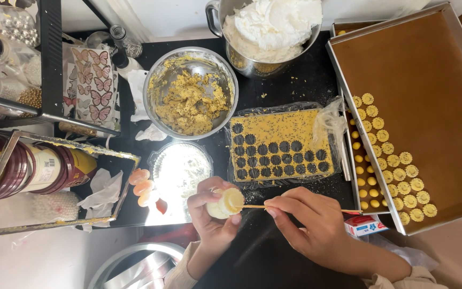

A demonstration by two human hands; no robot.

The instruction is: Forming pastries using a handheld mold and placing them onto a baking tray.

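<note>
My left hand (212, 214) grips a small white round cutter (225, 204) with yellow dough in its mouth. A thin wooden stick (252, 206) is pinched in my right hand (311, 225), and its tip touches the dough in the cutter. Just beyond my hands lies a flat yellow speckled dough sheet (282, 126) on clear plastic, with several rows of flower-shaped holes cut out of it. To the right a brown-lined metal tray (434, 96) carries several yellow flower-shaped cookies (397, 174) along its near left side.
A steel bowl of crumbly yellow dough (191, 93) sits behind a clear plastic lid (180, 171). A metal mixing bowl of white cream (271, 29) stands at the back. A wire rack with jars (33, 171) and butterfly decorations (94, 85) is left. Small yellow balls (362, 176) fill a second tray.
</note>
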